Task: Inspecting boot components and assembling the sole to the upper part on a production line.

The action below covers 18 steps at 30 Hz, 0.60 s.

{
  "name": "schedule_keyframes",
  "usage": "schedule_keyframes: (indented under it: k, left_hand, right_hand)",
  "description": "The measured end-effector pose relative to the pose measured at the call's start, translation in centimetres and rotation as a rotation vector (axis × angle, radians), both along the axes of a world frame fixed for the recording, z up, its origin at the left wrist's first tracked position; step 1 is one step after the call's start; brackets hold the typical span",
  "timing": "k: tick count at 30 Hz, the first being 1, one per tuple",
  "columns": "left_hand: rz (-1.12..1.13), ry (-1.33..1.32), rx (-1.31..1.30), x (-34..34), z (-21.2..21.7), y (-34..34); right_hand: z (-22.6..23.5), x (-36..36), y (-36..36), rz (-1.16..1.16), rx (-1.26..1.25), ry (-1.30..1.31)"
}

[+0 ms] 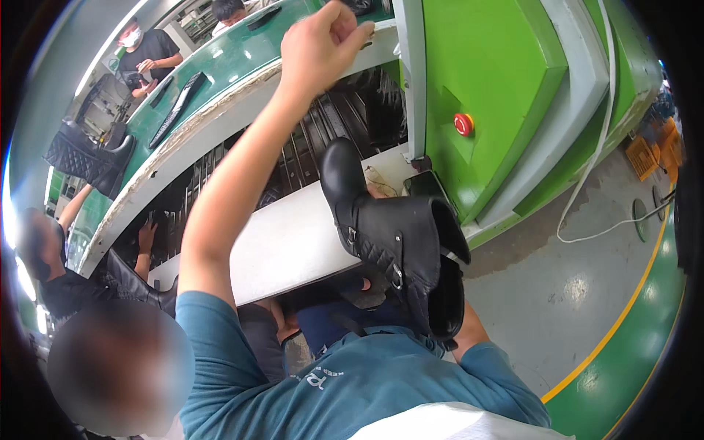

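A tall black boot [385, 242] with quilted panels and buckled straps is held above my lap, its toe toward the white shelf and its open top toward me. My right hand [377, 192] grips it from behind; the boot hides most of that hand and forearm. High over the conveyor's edge, my left hand [323, 44] is raised with fingers curled and thumb drawn in toward them. Whatever it pinches, if anything, is too small to make out. The white shelf [290, 246] lies below my left forearm.
A green machine housing [480, 81] with a red push button [463, 125] stands to the right. Beyond the shelf is a green conveyor [227, 55], bearing another black boot [92, 158]. One co-worker sits at my left; other people stand across. A white cable [587, 176] hangs at right.
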State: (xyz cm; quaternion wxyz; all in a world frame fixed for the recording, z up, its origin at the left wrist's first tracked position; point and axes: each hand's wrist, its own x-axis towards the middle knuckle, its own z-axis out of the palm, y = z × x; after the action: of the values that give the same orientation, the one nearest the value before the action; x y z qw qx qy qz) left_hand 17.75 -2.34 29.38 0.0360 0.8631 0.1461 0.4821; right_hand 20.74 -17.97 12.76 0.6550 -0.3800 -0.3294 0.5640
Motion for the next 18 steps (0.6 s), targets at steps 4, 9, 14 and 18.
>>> schedule_keyframes:
  k: [4, 9, 14, 18]
  left_hand:
    - [0.169, 0.178, 0.108, 6.7, 1.6, 7.5]
    - [0.445, 0.510, 0.080, 11.1, 0.7, 14.3]
    - [0.449, 0.589, 0.085, 11.5, -0.4, 15.2]
    - [0.333, 0.433, 0.111, 8.9, 1.3, 17.3]
  right_hand:
    - [1.9, 0.0, 5.2, 0.015, 0.006, 0.087]
    - [-3.5, 3.1, -2.5, 0.088, 0.010, 0.183]
    - [-6.0, 4.4, -3.1, 0.110, -0.031, 0.294]
    - [-7.1, 4.8, -2.8, 0.145, -0.078, 0.384]
